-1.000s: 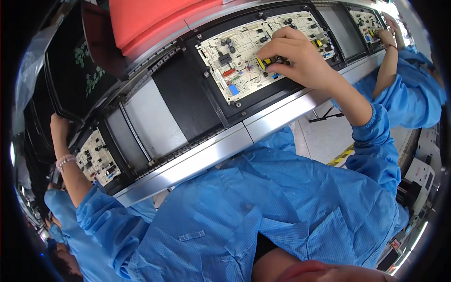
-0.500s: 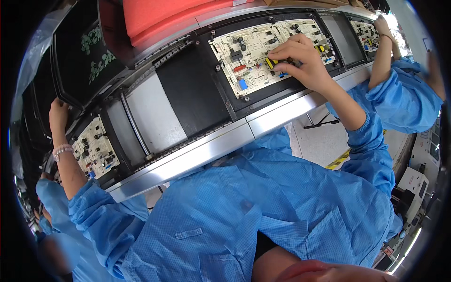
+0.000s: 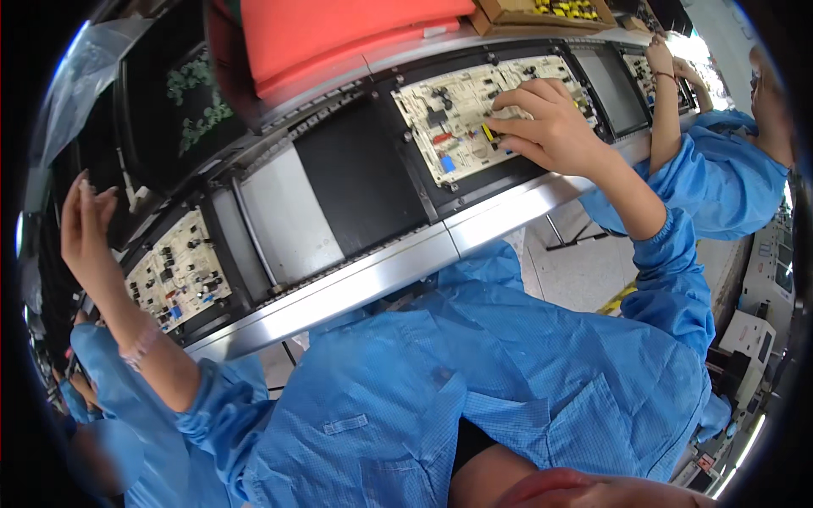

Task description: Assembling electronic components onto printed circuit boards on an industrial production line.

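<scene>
My right hand (image 3: 555,127) reaches over a cream circuit board (image 3: 467,165) in a black frame. Its thumb and fingertips close on a small yellow-and-black transformer (image 3: 489,133) at the board. A red part (image 3: 441,138) and a blue part (image 3: 448,163) stand on the board to the left. My left hand (image 3: 88,229) is raised at the far left, with fingers bent and tips close together. Something small and pale may be between them, too small to name. Below and right of that hand lies another populated circuit board (image 3: 193,269).
A metal-edged conveyor (image 3: 500,207) runs across in front of me. Behind it are a red foam block (image 3: 339,38) and a cardboard box (image 3: 500,19) of yellow-and-black parts. A black tray (image 3: 174,135) stands at left. Another person's hand (image 3: 662,59) works at the far right.
My left hand has come away from the black tray's edge and lifted, fingers now pointing up. My right hand stays at the yellow-and-black transformer. The view has shifted slightly.
</scene>
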A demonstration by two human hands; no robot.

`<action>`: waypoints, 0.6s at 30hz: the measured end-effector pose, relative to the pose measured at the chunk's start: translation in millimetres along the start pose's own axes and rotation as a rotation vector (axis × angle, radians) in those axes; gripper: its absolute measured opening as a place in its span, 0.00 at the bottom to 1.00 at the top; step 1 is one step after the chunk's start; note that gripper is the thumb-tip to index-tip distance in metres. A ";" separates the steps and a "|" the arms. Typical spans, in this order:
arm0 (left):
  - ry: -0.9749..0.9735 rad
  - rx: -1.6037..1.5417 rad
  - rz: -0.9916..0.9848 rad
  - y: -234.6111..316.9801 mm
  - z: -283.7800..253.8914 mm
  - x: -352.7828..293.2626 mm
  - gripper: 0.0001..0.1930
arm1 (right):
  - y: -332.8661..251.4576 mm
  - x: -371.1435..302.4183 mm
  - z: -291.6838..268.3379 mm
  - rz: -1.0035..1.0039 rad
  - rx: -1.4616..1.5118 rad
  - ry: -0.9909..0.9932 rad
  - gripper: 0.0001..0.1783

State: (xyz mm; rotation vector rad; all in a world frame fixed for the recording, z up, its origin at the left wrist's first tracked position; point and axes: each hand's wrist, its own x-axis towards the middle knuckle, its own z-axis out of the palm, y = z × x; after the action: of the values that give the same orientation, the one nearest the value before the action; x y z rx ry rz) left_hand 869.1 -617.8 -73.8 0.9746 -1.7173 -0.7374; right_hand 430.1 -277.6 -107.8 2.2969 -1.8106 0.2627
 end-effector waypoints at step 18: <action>-0.533 -0.213 0.219 80.4 2.5 -180.6 0.10 | 73.9 183.3 -3.9 -0.104 -0.310 0.466 0.22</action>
State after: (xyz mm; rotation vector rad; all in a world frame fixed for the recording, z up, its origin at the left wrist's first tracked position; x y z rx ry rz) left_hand 879.2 -421.1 -90.3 0.4515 -2.1042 -1.0724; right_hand 400.6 -464.9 -51.9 1.9105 -1.3872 0.4262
